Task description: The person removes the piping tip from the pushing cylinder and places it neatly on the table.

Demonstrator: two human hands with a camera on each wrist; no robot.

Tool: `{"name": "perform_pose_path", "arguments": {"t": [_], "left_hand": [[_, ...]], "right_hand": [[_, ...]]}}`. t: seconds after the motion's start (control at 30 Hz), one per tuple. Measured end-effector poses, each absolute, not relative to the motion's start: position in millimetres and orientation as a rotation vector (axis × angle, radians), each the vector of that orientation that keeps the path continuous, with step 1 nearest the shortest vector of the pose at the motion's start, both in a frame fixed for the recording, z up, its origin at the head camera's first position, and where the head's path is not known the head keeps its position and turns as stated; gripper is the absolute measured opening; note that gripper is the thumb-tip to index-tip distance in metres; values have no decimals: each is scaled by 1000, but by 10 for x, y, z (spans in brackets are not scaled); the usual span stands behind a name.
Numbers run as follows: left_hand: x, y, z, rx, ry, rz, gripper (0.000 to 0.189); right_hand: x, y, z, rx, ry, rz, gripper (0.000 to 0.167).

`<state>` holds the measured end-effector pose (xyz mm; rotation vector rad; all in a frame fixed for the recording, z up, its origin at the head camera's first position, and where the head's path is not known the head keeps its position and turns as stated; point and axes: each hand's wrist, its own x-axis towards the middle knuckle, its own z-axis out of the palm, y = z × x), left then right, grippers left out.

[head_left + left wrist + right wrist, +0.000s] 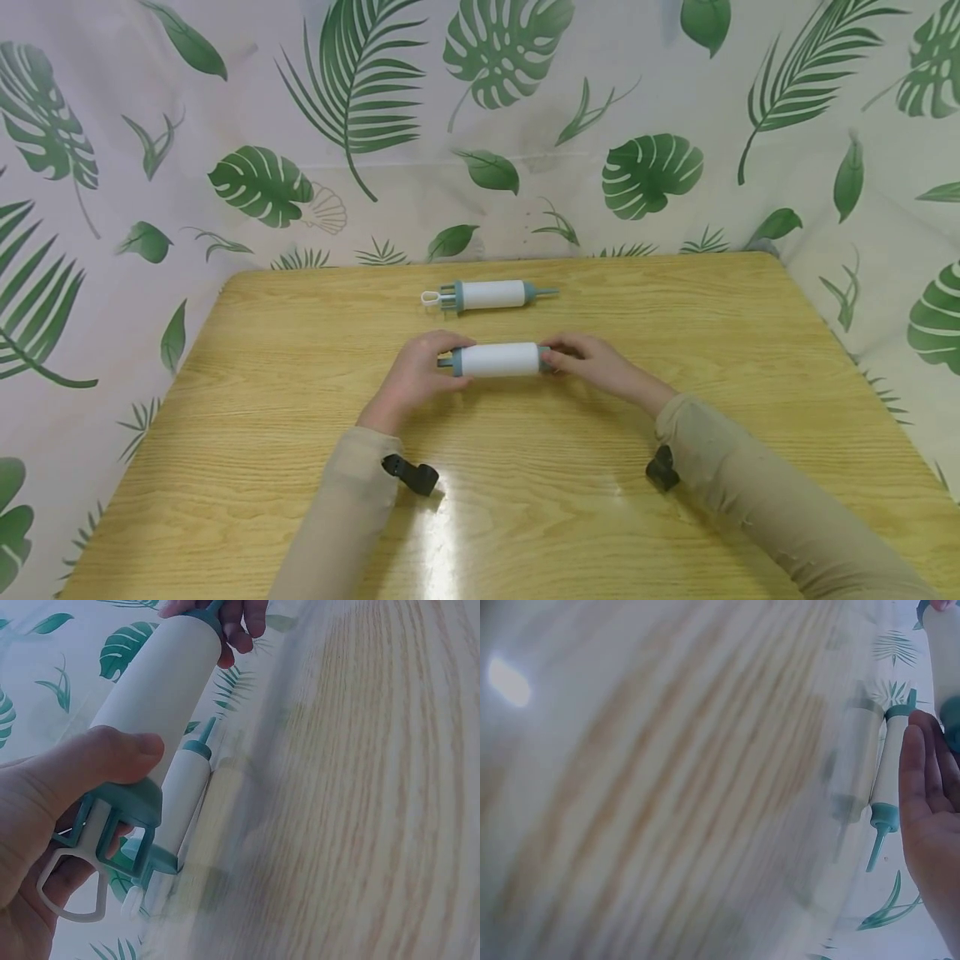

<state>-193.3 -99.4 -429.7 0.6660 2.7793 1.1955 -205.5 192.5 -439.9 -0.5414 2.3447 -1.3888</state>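
A large white-barrelled syringe [501,360] with teal end pieces lies level between both hands, over the middle of the table. My left hand [412,375] grips its handle end; in the left wrist view the thumb presses on the barrel beside the teal collar [131,802], above a white loop handle [75,900]. The fingers of my right hand [596,364] pinch the teal nozzle end, and they partly hide the tip. Behind it, a second similar syringe [492,294] rests on the table, its loop to the left and thin nozzle to the right.
The wooden table [525,500] has a glossy top that reflects light near its front. Beyond its back edge hangs a white covering [405,192] printed with green leaves. Black wrist cameras sit on both sleeves, the left one [412,475] and the right one [663,468].
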Motion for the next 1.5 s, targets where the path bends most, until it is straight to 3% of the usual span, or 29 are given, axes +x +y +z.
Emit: {"name": "perform_pose_path", "arguments": {"t": [0.4, 0.87, 1.5], "left_hand": [[-1928, -990, -4290, 670, 2785, 1193, 45], [-1937, -982, -4295, 701, 2789, 1192, 45], [-1931, -987, -4285, 708, 2791, 1177, 45]], "right_hand": [[-1942, 1878, -4237, -574, 2424, -1388, 42], [-2045, 1958, -4424, -637, 2384, -1458, 56], [-2052, 1954, -4416, -553, 2258, -1450, 40]]}}
